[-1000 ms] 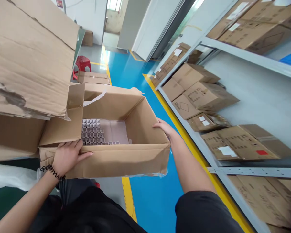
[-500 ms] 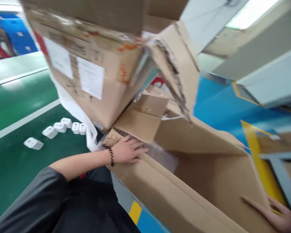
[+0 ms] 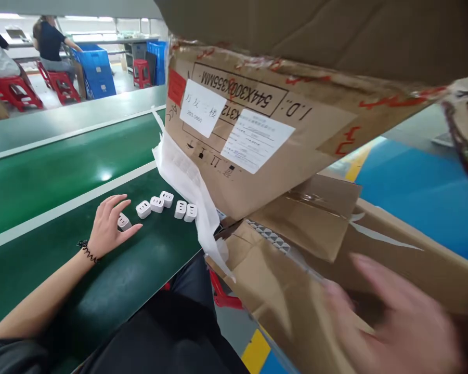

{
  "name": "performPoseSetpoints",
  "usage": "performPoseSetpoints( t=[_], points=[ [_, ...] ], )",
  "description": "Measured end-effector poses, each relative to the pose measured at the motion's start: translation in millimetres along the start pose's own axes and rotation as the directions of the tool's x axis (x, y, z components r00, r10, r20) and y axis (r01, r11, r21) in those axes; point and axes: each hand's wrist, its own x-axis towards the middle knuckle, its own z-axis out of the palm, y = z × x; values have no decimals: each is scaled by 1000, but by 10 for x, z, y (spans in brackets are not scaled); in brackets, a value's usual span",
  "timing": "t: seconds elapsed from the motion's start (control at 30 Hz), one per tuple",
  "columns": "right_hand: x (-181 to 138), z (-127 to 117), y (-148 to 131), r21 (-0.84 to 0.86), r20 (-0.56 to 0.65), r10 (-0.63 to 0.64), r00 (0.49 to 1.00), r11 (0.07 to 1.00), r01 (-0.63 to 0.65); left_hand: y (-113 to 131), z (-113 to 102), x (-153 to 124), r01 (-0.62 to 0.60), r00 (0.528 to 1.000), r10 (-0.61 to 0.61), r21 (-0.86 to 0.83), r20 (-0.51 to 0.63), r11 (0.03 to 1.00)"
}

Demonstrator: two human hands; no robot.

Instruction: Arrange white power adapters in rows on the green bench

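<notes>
On the dark green belt, my left hand (image 3: 109,227) arches over a white charger block (image 3: 124,222), thumb and fingers apart around it. Several more white charger blocks (image 3: 156,204) lie in a loose row to its right, sockets showing. Blurred by motion, my right hand (image 3: 398,319) hovers over the lower open cardboard box (image 3: 281,291), fingers spread and nothing visible in them. Inside that box's near end, a row of grey-and-white pieces (image 3: 269,235) shows beneath a flap. A larger printed carton (image 3: 234,135) stands tilted beside the belt, with a white foam sheet (image 3: 187,176) hanging along its edge.
The green conveyor belt (image 3: 62,182) runs along my left side. A red stool leg (image 3: 226,300) shows below the boxes. Farther back, a person (image 3: 52,44) sits near stacked blue crates (image 3: 97,72) and red stools (image 3: 141,72). Blue floor (image 3: 398,182) extends on the right.
My left hand has left the lower box's edge and moved left to a charger block. My right hand has come off the box's far end toward me. The view has swung left.
</notes>
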Motion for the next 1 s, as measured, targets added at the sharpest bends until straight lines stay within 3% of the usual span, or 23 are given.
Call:
performPoseSetpoints(
  t=[0.07,0.1,0.2,0.3,0.4,0.5,0.77,0.87,1.0],
  points=[
    [55,538,-555,140,101,-183,978,976,168,-170,101,-184,76,995,-73,-49,63,996],
    [89,817,-819,262,151,-306,940,929,260,-215,157,-259,125,988,-115,-93,105,988],
    [188,1628,-1414,380,340,-415,844,881,281,-259,308,-400,315,940,-261,-266,218,911],
    [236,2281,-1649,271,453,-389,802,917,292,-272,399,-439,440,894,-346,-411,286,798],
    [194,2682,-1663,227,508,-363,782,931,285,-288,423,-430,483,874,-365,-490,320,726],
    [53,2857,-1648,274,505,-371,779,925,262,-280,418,-420,497,866,-356,-515,352,699],
    [-209,2900,-1649,370,386,-308,869,915,160,-222,426,-443,512,852,-368,-445,373,734],
    [-171,2840,-1617,537,333,-372,867,830,150,-227,405,-432,502,857,-370,-424,358,754],
    [-119,2755,-1572,711,356,-456,816,699,80,-248,366,-387,484,870,-386,-386,307,785]
  ],
)
